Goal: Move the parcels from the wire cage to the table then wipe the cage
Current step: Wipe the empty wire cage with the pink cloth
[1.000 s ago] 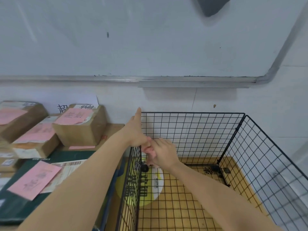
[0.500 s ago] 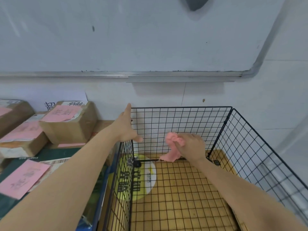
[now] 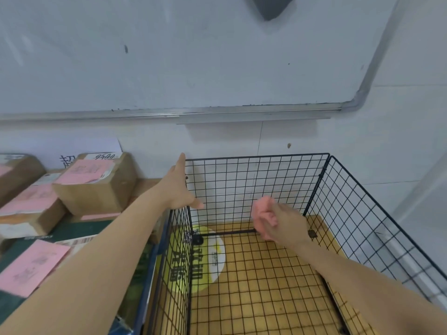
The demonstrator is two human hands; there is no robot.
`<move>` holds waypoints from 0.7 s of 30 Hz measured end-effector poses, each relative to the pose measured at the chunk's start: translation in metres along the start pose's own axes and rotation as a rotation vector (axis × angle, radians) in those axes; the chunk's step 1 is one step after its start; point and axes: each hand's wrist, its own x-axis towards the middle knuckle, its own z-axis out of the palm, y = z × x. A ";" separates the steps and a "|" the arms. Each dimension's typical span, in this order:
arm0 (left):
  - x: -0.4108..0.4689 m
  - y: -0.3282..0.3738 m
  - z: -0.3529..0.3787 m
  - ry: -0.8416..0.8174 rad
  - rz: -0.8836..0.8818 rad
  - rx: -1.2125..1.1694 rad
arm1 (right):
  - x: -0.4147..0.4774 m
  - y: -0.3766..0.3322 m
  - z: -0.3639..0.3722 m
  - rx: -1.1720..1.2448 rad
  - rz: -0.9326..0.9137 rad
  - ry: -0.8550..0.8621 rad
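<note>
A black wire cage (image 3: 362,209) stands open-topped against the wall, with no parcels inside. My left hand (image 3: 177,187) lies flat with straight fingers on the cage's back left corner, thumb reaching inside. Inside the cage, near the back panel, my right hand (image 3: 280,223) grips a bunched pink cloth (image 3: 263,210). Brown cardboard parcels (image 3: 96,182) with pink labels lie on the table to the left, beside a dark green flat parcel (image 3: 36,259) that also carries a pink label.
A whiteboard (image 3: 193,56) with a metal tray hangs on the wall above. Through the cage's mesh floor show a wooden surface (image 3: 266,286) and a yellow-green round sticker (image 3: 205,257). A printed paper sheet (image 3: 72,151) leans behind the parcels.
My right hand has left my left hand at the back left corner and carried the pink cloth rightward along the back panel. My left hand has stayed on the corner.
</note>
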 end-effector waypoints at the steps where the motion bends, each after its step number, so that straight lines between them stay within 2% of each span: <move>1: 0.000 0.001 0.000 0.000 0.000 0.001 | 0.000 -0.013 0.005 0.021 -0.056 -0.004; 3: -0.002 0.002 0.000 0.004 -0.002 -0.007 | 0.002 -0.041 0.014 0.058 -0.139 -0.002; 8: -0.002 0.002 0.000 0.007 0.005 -0.015 | 0.013 -0.100 0.035 0.213 -0.132 -0.086; 12: -0.001 0.002 0.001 0.023 0.018 -0.011 | 0.017 -0.136 0.050 0.321 -0.211 -0.094; 16: -0.001 0.001 0.000 0.016 0.020 -0.009 | 0.020 -0.158 0.066 0.330 -0.213 -0.218; 21: -0.001 0.001 0.000 0.014 0.022 -0.029 | 0.026 -0.154 0.068 0.269 -0.234 -0.271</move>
